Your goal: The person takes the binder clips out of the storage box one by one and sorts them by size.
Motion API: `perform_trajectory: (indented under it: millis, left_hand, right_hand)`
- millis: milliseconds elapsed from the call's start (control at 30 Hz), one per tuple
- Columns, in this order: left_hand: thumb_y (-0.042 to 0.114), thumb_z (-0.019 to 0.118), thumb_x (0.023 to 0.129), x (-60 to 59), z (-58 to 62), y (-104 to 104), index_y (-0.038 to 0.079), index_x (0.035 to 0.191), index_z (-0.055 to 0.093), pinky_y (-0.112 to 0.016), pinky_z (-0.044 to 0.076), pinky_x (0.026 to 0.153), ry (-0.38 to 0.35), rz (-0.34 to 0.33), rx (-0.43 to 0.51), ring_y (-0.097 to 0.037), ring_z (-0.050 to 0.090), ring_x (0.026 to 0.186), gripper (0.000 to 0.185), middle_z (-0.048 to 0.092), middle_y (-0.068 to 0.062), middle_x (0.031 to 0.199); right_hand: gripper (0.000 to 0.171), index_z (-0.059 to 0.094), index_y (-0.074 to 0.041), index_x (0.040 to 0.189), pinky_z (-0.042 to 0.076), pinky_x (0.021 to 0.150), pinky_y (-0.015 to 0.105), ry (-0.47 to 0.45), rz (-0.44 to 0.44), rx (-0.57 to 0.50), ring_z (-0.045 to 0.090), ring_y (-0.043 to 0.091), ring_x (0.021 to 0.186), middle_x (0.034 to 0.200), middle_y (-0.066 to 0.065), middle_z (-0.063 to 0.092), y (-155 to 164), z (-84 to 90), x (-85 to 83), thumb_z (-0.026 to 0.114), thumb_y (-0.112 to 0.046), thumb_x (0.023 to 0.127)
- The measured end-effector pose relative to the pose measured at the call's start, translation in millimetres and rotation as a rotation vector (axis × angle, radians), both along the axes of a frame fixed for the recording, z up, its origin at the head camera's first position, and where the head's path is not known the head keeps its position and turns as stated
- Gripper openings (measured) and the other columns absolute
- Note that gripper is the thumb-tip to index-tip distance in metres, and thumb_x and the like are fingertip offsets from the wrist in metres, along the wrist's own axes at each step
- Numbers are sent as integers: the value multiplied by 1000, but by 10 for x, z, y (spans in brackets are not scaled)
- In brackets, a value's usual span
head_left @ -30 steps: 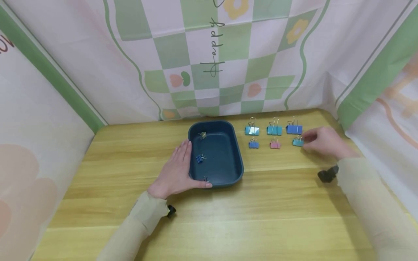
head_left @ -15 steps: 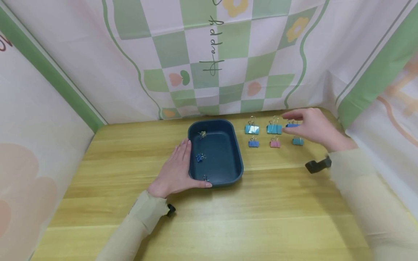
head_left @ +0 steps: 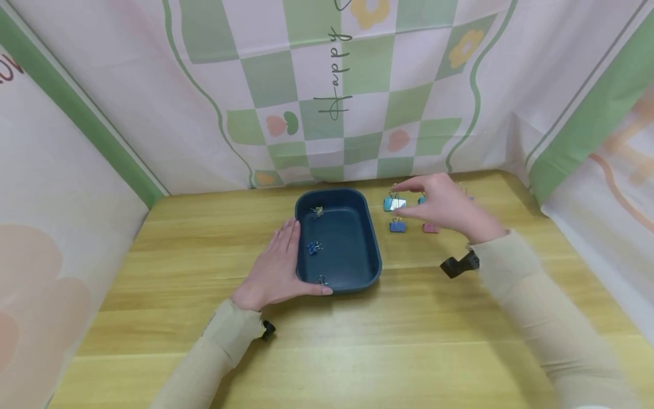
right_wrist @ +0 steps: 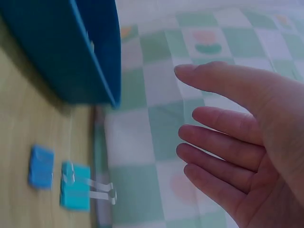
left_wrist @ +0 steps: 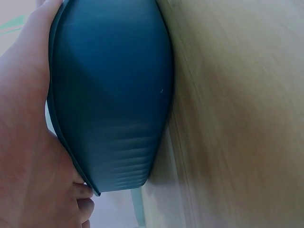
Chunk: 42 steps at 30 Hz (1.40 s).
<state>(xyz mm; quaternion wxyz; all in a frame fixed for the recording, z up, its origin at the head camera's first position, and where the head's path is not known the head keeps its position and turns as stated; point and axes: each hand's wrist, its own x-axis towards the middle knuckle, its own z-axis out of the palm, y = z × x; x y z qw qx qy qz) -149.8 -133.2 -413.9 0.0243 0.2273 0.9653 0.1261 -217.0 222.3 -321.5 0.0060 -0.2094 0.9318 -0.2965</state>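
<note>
In the head view a dark blue tray (head_left: 352,244) stands mid-table. My left hand (head_left: 276,267) rests straight-fingered along its left side, the thumb on the near rim. My right hand (head_left: 441,205) hovers over the binder clips to the right, thumb and fingers spread, nothing held. Between its tips and below appears a large light-blue binder clip (head_left: 389,204). A small blue binder clip (head_left: 397,227) and a small pink binder clip (head_left: 431,228) sit in front. The right hand and wrist hide most of the other clips. In the right wrist view the palm (right_wrist: 280,175) is bare.
Inside the tray, along its left side, lie a gold clip (head_left: 318,212), a blue clip (head_left: 314,248) and a partly hidden clip (head_left: 323,280) near the thumb. A patterned curtain (head_left: 317,125) hangs behind the wooden table (head_left: 357,352).
My right hand has moved left across the clip rows, from the small teal clip at the right end to the large light-blue one nearest the tray. The left hand and tray stay put.
</note>
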Motion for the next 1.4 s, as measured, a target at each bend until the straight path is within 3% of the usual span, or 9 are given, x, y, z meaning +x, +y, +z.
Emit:
perform_trajectory:
  millis: [67,133,200,267,433,500,833,1167,1400]
  left_hand:
    - [103,44,61,0,-2,0,0,162,0,-36,2,123,-1,0,0,-22,-6,154,151,-4,-14,169]
    - [104,44,61,0,-1,2,0,162,1,-36,3,123,0,2,0,-22,-6,154,151,-3,-14,169]
    - [104,44,61,3,3,4,0,162,1,-36,3,123,0,2,3,-22,-5,154,151,-3,-14,169]
    - [104,43,61,6,12,6,0,162,1,-36,3,123,-3,3,3,-23,-5,154,151,-3,-14,169]
    - [104,42,62,3,19,6,1,162,0,-36,3,123,-10,1,1,-23,-4,154,150,-3,-14,169]
    - [103,42,62,2,17,4,1,162,-1,-36,3,123,-14,1,0,-23,-5,154,149,-4,-13,169]
    - [101,43,66,4,19,-5,-1,161,-1,-37,3,123,-2,-22,-3,-26,-4,155,147,-3,-16,169]
    - [100,44,67,0,3,-12,-3,161,0,-39,5,123,22,-30,9,-29,-1,155,146,-2,-19,168]
    - [100,45,67,15,15,-7,-2,161,-1,-38,3,123,7,-23,7,-27,-4,155,146,-4,-17,168]
  right_hand:
    - [46,73,-14,127,58,62,39,2,40,-12,65,26,54,127,12,69,-106,-10,26,85,-30,86]
    - [47,74,-13,126,60,69,43,29,90,-16,72,24,75,125,9,70,-216,-32,48,86,-30,85]
    - [48,74,-11,125,57,84,45,75,145,12,71,24,98,122,7,72,-336,-58,61,87,-31,84]
    - [48,74,-9,124,56,81,44,90,195,24,70,25,87,119,8,73,-454,-95,81,88,-31,83]
    - [49,76,-7,119,58,78,41,109,319,50,70,22,81,116,9,73,-734,-220,135,89,-33,80]
    - [49,76,-6,119,58,87,42,109,365,65,69,22,105,116,9,73,-834,-277,154,90,-33,80]
    - [44,76,-3,117,56,93,39,-36,500,107,68,23,107,115,8,74,-1191,-552,241,89,-23,81]
    - [37,78,-6,114,56,91,33,-48,553,115,68,14,102,109,2,75,-1354,-760,316,88,-23,82]
    - [31,80,-9,110,56,88,31,-59,535,151,68,12,98,105,-1,76,-1413,-828,336,88,-20,81]
